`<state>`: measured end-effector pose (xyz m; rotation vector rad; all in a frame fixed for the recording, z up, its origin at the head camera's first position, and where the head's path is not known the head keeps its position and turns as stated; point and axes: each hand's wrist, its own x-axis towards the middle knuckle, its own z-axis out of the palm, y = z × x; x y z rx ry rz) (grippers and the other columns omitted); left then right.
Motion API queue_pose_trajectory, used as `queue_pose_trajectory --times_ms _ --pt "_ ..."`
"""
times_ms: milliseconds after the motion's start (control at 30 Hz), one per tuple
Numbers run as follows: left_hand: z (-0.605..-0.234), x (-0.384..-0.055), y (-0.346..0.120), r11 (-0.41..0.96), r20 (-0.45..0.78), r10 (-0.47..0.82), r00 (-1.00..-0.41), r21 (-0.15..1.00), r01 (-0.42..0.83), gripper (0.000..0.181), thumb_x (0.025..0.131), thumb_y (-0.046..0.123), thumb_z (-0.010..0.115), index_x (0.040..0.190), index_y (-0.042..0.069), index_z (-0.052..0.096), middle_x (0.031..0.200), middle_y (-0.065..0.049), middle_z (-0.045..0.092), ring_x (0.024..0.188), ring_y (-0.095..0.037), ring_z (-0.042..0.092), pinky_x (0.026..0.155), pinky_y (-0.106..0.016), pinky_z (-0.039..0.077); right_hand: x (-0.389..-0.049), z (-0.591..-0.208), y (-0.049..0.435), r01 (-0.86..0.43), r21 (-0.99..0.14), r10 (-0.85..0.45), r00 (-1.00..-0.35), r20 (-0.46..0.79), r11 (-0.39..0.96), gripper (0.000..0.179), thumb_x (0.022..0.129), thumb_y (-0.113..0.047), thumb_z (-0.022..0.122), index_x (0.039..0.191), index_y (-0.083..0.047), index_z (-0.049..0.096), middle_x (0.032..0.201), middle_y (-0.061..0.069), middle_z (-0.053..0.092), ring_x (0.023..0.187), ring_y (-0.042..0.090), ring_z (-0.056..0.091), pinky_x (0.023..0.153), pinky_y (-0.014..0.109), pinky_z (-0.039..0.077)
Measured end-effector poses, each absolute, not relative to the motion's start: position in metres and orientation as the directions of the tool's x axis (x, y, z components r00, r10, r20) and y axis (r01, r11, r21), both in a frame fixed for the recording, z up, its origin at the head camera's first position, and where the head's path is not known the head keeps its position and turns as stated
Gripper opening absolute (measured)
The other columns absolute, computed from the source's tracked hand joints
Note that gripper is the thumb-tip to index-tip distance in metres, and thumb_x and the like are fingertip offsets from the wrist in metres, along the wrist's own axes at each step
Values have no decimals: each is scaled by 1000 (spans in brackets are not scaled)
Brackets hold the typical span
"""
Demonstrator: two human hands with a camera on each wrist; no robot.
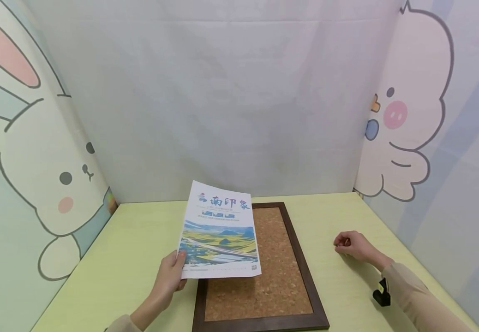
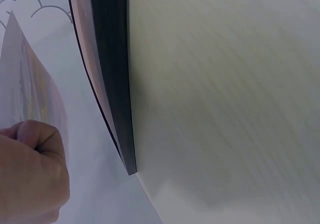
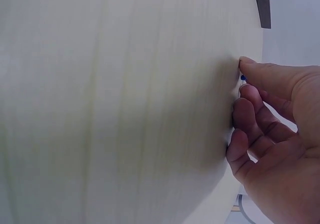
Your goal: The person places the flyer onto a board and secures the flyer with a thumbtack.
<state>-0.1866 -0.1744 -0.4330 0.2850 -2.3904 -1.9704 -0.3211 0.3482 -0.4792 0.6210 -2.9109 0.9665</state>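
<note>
My left hand (image 1: 169, 276) grips a printed paper poster (image 1: 220, 230) by its lower left edge, thumb on the front. The sheet has blue lettering over a landscape picture and is held tilted above a cork board (image 1: 277, 258), covering the board's left part. The left wrist view shows the curled fingers (image 2: 37, 139) against the paper. To the right of the board, my right hand (image 1: 353, 244) is down at the tabletop. Between its thumb and forefinger, the right wrist view shows a small blue pin-like thing (image 3: 243, 77), mostly hidden by the fingertips.
The cork board has a dark brown frame (image 1: 302, 258) and lies on the pale yellow table (image 1: 140, 258). A grey-white curtain (image 1: 223, 92) stands behind, and side panels carry a cartoon rabbit (image 1: 52, 184) and a cartoon bird (image 1: 410, 92).
</note>
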Motion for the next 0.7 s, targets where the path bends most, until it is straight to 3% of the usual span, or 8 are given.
queue_pose_trajectory --times_ms 700 --pt "-448 -171 -127 66 -197 50 -979 979 -194 42 107 30 26 133 -1 41 56 4 51 40 -5 40 40 -19 33 -323 -481 350 -347 -597 -349 -930 118 723 9 82 -9 74 87 -5 68 76 0 63 65 -1 47 59 19 42"
